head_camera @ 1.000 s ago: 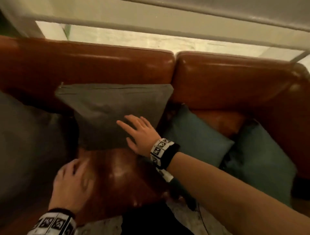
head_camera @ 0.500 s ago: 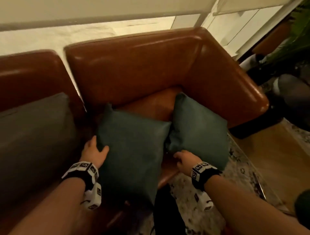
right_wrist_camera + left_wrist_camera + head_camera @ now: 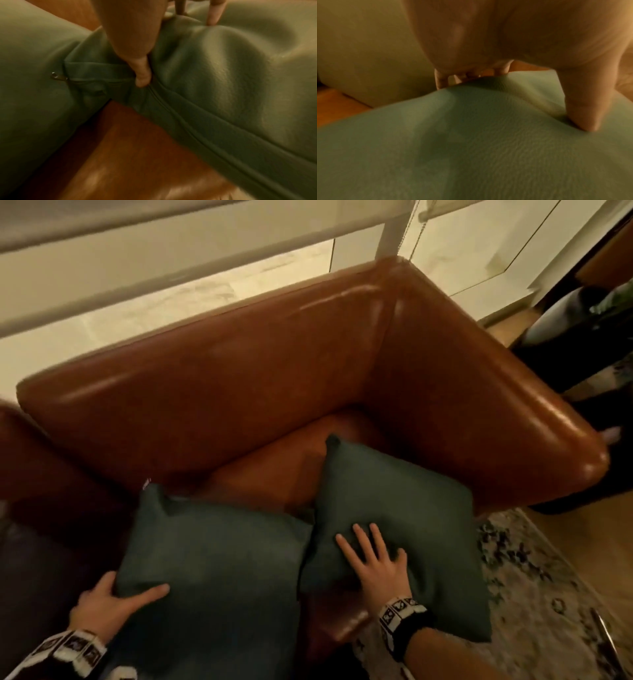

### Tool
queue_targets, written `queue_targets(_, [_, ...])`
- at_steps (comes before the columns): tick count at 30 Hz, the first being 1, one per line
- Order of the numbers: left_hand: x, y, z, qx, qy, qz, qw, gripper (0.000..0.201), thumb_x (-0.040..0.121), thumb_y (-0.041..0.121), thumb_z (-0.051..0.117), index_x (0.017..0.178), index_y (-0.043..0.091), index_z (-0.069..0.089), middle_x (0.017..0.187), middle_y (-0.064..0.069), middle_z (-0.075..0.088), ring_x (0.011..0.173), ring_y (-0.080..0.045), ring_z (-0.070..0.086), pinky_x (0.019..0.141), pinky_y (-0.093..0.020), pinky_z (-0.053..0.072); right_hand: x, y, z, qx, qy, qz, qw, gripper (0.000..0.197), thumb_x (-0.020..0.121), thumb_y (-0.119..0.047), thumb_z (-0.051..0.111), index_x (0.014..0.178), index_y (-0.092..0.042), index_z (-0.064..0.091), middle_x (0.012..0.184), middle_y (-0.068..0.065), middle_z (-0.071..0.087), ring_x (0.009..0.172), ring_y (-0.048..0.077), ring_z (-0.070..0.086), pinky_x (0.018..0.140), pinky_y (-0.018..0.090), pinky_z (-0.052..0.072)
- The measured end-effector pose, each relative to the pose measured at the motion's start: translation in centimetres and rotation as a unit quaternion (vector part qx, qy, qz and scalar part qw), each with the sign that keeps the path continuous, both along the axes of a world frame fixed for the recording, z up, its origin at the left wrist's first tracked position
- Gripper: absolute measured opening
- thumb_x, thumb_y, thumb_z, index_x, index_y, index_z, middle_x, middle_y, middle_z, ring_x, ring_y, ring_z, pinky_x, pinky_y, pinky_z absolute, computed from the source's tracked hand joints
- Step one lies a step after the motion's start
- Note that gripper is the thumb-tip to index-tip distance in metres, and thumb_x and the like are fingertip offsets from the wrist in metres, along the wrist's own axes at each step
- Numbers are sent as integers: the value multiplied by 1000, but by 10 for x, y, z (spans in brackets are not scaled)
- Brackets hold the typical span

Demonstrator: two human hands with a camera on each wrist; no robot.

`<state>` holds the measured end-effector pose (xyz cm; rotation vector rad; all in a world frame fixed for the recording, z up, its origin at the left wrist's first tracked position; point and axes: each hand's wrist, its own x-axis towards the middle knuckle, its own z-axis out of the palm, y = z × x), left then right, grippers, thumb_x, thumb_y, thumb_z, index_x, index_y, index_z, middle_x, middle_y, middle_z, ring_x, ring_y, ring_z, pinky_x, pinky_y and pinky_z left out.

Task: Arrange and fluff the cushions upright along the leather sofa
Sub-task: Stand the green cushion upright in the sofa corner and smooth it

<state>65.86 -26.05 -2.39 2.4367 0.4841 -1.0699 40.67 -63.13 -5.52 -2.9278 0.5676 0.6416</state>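
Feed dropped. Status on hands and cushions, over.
Left hand grips edge of left teal fabric cushion. Right hand grips right teal fabric cushion, thumb at zip seam. Both on brown leather sofa; no obstruction seen.

Left hand around left teal cushion edge, right hand spread on right teal cushion

Black wristbands, white marker tags

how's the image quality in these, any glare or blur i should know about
Head view: dim warm light, glare streaks along the sofa back, straight lines bowed by the wide lens. Left wrist view: the left hand is a close, unfocused mass; the left cushion shows its weave near the thumb. Right wrist view: the right cushion is soft, the seat sheen smeared.
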Motion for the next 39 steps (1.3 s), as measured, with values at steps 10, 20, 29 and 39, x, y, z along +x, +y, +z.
queue_targets(10, [-18,-124,97,-98,-113,-166,975,86,50,44,92,122,35,45,114,-1,59,109,-25,57,98,-37,46,152,-159,141,-55,-126,-140,981,71,94,-43,56,152,-31,18,153,10,30,137,40,34,104,56,37])
queue_targets(20, [-23,-188,103,-28,-85,-377,922,127,56,60,77,117,75,-33,154,1,27,134,-30,41,105,-55,39,131,-118,109,23,37,-115,992,134,72,-49,79,142,-43,-35,154,-7,-39,146,47,-7,106,73,25])
queue_targets(29, [53,-217,130,38,-218,-460,860,135,62,64,77,133,55,-38,163,3,1,146,-33,21,113,-59,26,97,-238,165,-48,52,-270,960,100,84,-38,69,148,-53,-6,161,8,-2,141,45,20,105,66,34])
queue_targets(39, [102,-197,107,129,-204,-351,905,129,49,70,81,147,47,1,148,-9,39,136,-40,35,109,-66,25,81,-245,137,-7,-73,-316,946,113,61,-75,71,150,-44,10,132,11,51,118,34,51,97,50,46])
